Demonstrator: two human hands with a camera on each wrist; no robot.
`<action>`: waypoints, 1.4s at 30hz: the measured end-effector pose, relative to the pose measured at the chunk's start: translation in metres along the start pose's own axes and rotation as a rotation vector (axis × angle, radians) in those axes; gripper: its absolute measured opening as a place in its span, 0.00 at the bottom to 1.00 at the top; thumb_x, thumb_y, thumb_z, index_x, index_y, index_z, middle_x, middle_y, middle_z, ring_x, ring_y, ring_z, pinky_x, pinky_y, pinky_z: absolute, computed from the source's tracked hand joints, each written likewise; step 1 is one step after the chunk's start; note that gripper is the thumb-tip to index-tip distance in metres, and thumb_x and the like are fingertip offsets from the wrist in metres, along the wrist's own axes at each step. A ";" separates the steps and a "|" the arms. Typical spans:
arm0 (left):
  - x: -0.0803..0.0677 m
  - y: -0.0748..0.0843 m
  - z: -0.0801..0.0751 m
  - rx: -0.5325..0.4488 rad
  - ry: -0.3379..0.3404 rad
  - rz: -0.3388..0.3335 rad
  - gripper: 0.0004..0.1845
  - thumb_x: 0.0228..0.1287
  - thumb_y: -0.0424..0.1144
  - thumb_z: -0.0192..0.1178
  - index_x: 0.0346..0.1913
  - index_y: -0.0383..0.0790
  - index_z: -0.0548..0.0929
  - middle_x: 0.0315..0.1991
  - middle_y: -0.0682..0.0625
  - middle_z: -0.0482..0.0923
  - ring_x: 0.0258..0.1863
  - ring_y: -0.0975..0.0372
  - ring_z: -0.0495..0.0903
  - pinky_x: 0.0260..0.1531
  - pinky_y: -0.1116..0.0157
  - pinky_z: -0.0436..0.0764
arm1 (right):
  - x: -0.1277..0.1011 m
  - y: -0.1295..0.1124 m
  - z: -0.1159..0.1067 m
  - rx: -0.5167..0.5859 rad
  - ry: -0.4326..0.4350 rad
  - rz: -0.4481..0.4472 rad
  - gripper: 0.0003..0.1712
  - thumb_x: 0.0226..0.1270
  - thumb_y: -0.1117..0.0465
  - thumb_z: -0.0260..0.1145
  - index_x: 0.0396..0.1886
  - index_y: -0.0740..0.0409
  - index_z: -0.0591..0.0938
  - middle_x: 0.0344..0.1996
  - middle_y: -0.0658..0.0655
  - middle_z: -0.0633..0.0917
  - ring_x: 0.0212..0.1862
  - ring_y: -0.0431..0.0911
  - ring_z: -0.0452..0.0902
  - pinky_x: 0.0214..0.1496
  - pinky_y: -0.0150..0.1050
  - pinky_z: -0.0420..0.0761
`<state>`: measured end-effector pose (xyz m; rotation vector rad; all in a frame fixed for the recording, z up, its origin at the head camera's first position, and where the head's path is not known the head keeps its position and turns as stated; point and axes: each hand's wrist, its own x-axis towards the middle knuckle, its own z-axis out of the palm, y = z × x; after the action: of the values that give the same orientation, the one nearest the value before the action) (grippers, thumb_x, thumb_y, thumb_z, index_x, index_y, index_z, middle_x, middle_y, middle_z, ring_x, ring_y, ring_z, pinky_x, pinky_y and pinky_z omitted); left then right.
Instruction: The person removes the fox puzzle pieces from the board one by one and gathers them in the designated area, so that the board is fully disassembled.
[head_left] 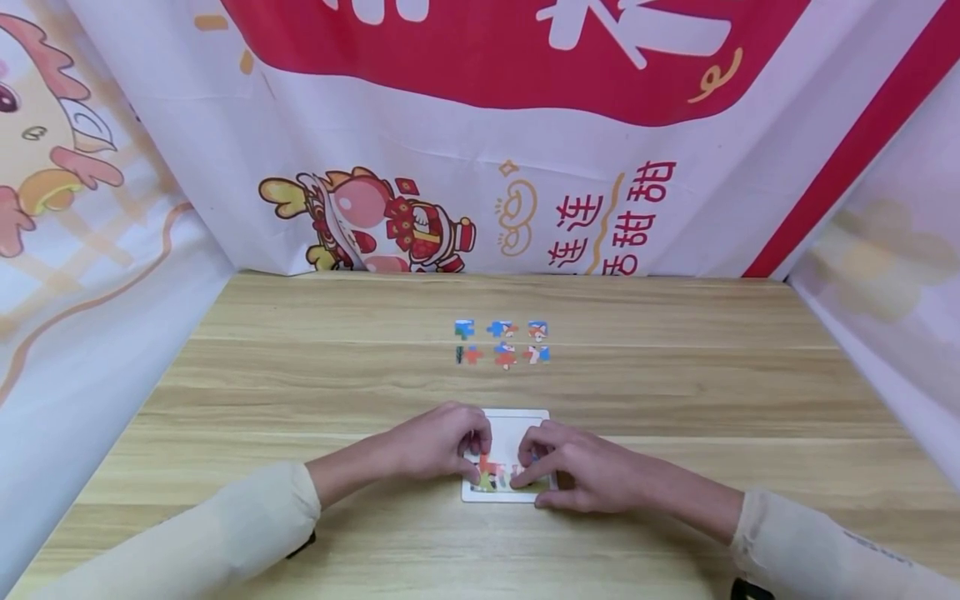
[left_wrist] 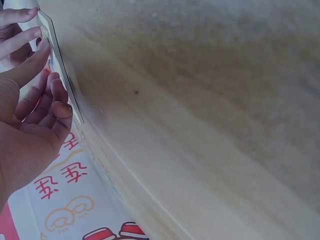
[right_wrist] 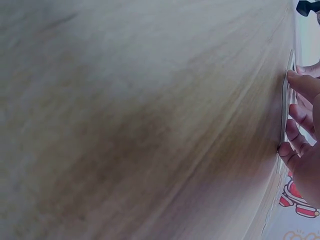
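Pressing my left hand [head_left: 438, 442] and right hand [head_left: 577, 471], fingers curled on placed pieces [head_left: 495, 475], white puzzle tray [head_left: 510, 425] near me on the wooden table [head_left: 675, 375], 6 loose pieces [head_left: 501, 342] beyond

Six loose puzzle pieces [head_left: 502, 342] lie at the centre of the frame, in two rows of three. One white puzzle board [head_left: 508, 427] sits lower centre on the one desk [head_left: 675, 375]. Two hands are on it: the left hand [head_left: 438, 440] and the right hand [head_left: 577, 467].
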<state>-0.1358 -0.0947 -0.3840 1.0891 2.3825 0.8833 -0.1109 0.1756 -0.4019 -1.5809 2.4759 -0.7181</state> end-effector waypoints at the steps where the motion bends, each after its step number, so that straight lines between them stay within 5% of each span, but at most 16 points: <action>1: 0.000 0.000 0.000 -0.007 -0.004 -0.001 0.12 0.54 0.33 0.80 0.33 0.41 0.83 0.28 0.55 0.77 0.28 0.69 0.72 0.31 0.72 0.76 | 0.000 0.000 0.000 0.003 -0.002 0.003 0.14 0.67 0.54 0.76 0.52 0.45 0.91 0.48 0.43 0.78 0.48 0.35 0.70 0.51 0.31 0.76; 21: 0.000 -0.008 -0.008 -0.258 -0.028 -0.008 0.07 0.63 0.25 0.69 0.38 0.39 0.84 0.30 0.57 0.80 0.32 0.67 0.78 0.36 0.69 0.80 | -0.002 0.002 0.002 0.007 0.005 0.000 0.15 0.68 0.53 0.75 0.53 0.43 0.90 0.49 0.42 0.78 0.48 0.35 0.71 0.57 0.38 0.76; 42: 0.004 -0.019 -0.022 -0.278 0.087 -0.035 0.04 0.66 0.26 0.67 0.41 0.35 0.85 0.33 0.52 0.82 0.34 0.63 0.79 0.38 0.68 0.81 | -0.002 0.002 0.002 0.026 0.008 0.001 0.15 0.68 0.53 0.75 0.54 0.45 0.90 0.49 0.43 0.79 0.48 0.35 0.70 0.54 0.34 0.75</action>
<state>-0.1611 -0.1097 -0.3813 0.9143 2.2519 1.2287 -0.1106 0.1773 -0.4047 -1.5713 2.4624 -0.7546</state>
